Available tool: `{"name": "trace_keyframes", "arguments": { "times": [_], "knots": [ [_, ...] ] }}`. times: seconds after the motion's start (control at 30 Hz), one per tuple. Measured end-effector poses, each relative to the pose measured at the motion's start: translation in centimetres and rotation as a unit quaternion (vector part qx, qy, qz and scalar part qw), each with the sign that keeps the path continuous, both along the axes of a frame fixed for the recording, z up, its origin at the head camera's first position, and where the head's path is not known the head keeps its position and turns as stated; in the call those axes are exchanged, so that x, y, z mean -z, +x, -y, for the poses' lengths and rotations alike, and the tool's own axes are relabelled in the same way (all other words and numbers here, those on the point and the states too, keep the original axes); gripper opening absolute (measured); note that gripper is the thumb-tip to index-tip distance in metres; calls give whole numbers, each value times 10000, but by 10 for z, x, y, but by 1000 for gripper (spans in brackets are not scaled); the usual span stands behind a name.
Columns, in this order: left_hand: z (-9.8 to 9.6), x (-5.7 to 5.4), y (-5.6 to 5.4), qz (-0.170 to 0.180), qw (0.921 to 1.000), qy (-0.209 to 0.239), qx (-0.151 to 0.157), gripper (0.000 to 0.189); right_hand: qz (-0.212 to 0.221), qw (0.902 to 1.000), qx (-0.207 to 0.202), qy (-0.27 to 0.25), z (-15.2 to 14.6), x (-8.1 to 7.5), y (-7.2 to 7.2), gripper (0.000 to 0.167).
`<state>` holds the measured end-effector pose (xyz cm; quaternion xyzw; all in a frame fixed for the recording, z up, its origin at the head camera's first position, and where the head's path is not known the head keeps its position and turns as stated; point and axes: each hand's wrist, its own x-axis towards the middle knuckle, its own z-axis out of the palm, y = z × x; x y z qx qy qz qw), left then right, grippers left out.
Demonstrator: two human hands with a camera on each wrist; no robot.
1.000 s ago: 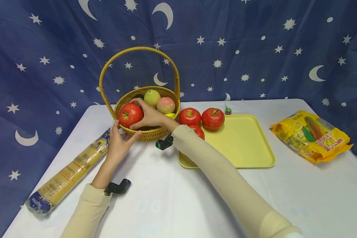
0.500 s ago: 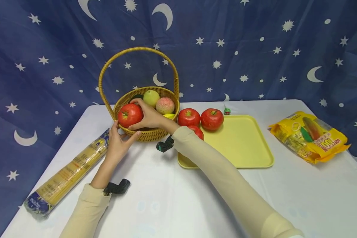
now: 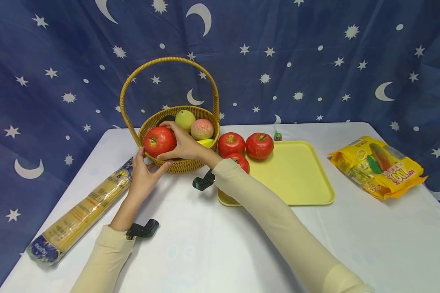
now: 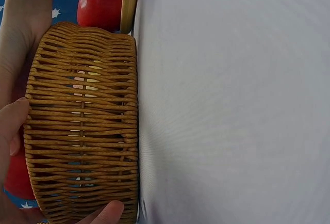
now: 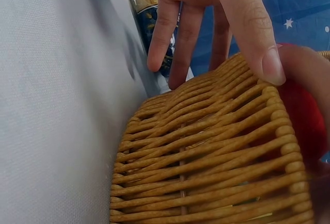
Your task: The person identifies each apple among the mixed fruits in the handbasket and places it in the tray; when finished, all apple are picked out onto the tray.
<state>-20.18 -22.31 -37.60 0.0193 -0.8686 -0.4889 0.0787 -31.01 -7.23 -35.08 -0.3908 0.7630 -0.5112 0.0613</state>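
In the head view, a wicker basket with a tall arched handle stands at the back left of the table. My right hand reaches into it and grips a large red apple at the basket's left end, thumb in front, fingers behind. My left hand holds the left end of the basket from outside. The right wrist view shows its thumb on the rim and its fingers lower along the outside. A green pear, a peach and something yellow lie inside.
Three red apples sit at the left of a yellow tray, right of the basket. A spaghetti pack lies at the left. A yellow bag lies at the far right. A small green lollipop is behind the tray.
Both hands keep their places on the apple and the basket. Only the head view has shifted slightly.
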Motion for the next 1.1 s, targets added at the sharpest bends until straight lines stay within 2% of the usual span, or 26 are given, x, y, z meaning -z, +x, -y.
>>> {"name": "trace_keyframes", "arguments": {
  "times": [0.67,1.1],
  "knots": [
    [0,0,1,74,9999,-128,-18,96,-58,9994,259,-201,-6,-1,12,85],
    [0,-1,1,77,9998,-152,-73,96,112,9988,294,-367,-10,-4,17,85]
  ]
}}
